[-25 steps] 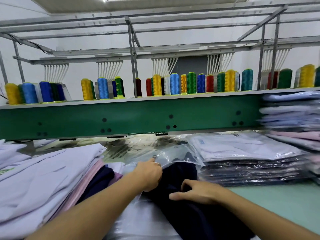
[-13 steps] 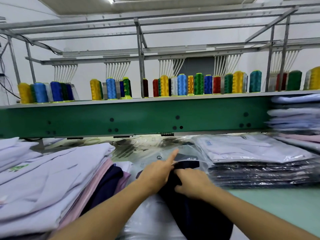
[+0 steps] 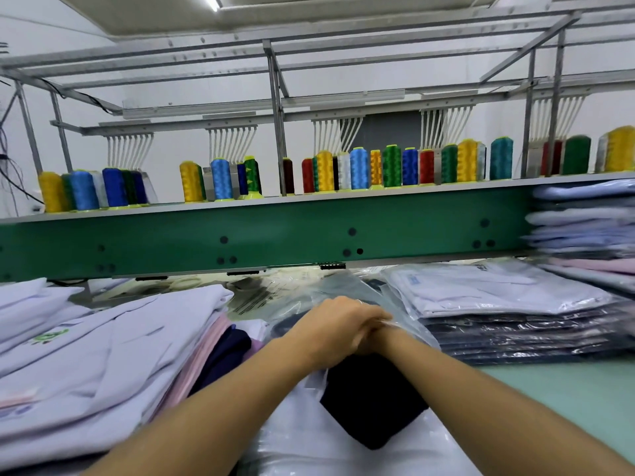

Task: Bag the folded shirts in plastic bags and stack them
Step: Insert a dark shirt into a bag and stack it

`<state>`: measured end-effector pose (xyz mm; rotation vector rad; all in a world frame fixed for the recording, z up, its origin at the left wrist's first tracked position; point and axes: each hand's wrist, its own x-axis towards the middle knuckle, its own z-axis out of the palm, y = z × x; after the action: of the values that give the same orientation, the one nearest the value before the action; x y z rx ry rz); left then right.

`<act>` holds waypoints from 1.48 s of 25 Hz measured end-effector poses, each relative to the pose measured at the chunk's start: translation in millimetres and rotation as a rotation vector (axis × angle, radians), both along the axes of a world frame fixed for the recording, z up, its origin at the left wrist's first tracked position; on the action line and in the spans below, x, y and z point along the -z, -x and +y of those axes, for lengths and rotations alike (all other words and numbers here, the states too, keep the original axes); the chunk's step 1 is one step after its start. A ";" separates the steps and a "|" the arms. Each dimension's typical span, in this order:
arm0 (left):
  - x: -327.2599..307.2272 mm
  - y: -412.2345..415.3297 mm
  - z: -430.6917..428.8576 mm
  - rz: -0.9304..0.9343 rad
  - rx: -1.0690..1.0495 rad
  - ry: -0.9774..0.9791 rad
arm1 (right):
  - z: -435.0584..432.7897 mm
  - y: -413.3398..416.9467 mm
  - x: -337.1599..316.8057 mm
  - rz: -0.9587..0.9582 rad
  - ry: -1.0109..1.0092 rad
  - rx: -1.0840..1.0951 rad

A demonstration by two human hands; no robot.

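A folded dark navy shirt (image 3: pixel 374 403) lies on the table in front of me, its far end inside a clear plastic bag (image 3: pixel 417 333). My left hand (image 3: pixel 335 326) lies on top at the bag's mouth, fingers curled down over the plastic. My right hand (image 3: pixel 376 338) reaches in under the left one, and only its wrist and a strip of knuckles show; its fingers are hidden. To the right sits a stack of bagged shirts (image 3: pixel 498 300), a white one on top of several dark ones.
A pile of unbagged white, pink and navy shirts (image 3: pixel 113 341) fills the left side. More folded shirts (image 3: pixel 584 228) are stacked at the far right. A green machine beam (image 3: pixel 275 238) carrying thread cones crosses behind. Bare green table (image 3: pixel 567 400) shows at right.
Both hands pushed forward with the navy shirt, deeper into the bag. My left hand, which pointed a finger, now covers the right hand. The camera tilted slightly.
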<state>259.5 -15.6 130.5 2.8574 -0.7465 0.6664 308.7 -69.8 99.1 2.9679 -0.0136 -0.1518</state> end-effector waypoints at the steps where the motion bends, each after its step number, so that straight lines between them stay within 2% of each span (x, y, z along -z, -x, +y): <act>1: 3.4 4.7 4.1 0.005 -0.081 0.005 | -9.2 -7.0 -1.9 -0.069 -0.049 0.000; 2: 8.7 9.1 9.9 0.054 -0.185 0.010 | -12.8 -13.5 -2.9 -0.222 -0.071 -0.025; 3: 15.1 12.6 16.6 0.148 -0.297 0.016 | -19.1 -21.3 -0.2 -0.240 -0.174 -0.152; 4: 22.8 15.5 23.3 0.268 -0.399 0.027 | -33.0 -27.0 -3.0 -0.096 -0.309 -0.300; 5: 31.7 17.8 28.7 0.387 -0.480 0.054 | -41.7 -28.7 -4.0 -0.037 -0.335 -0.373; 7: 48.6 20.1 34.9 0.561 -0.552 0.147 | -48.6 -32.8 10.0 -0.055 -0.325 -0.412; 9: 59.0 20.3 35.8 0.628 -0.545 0.182 | -41.2 -26.8 33.6 0.021 -0.372 -0.387; 11: 61.5 19.1 33.7 0.618 -0.515 0.137 | -36.5 -12.4 51.7 0.058 -0.385 -0.405; 16: 50.0 18.5 24.8 0.609 -0.437 0.114 | -19.6 -14.9 49.4 -0.009 -0.433 -0.470; 22: 30.6 24.5 41.9 0.631 -0.412 0.187 | 5.9 -43.7 33.0 -0.217 -0.416 -0.450; 25: 31.5 27.4 45.5 0.597 -0.409 0.185 | 12.2 -58.9 27.4 -0.156 -0.453 -0.548; 26: 33.3 27.3 47.1 0.573 -0.418 0.162 | 11.3 -59.4 26.7 -0.107 -0.505 -0.596; 28: 34.6 26.4 50.0 0.549 -0.440 0.132 | -1.6 -61.9 24.2 -0.036 -0.640 -0.549; 32: 36.2 24.1 48.8 0.602 -0.483 0.084 | -43.8 -83.4 26.0 -0.058 -0.631 -0.408; 35: 41.1 24.4 42.5 0.633 -0.497 0.044 | -59.7 -75.5 33.7 -0.066 -0.605 -0.469; 37: 41.6 25.9 40.0 0.651 -0.493 0.017 | -64.7 -67.7 38.7 0.023 -0.603 -0.493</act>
<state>233.5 24.4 88.9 2.9599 0.0595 -0.2412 376.4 -134.5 60.4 3.4270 0.9089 -0.1421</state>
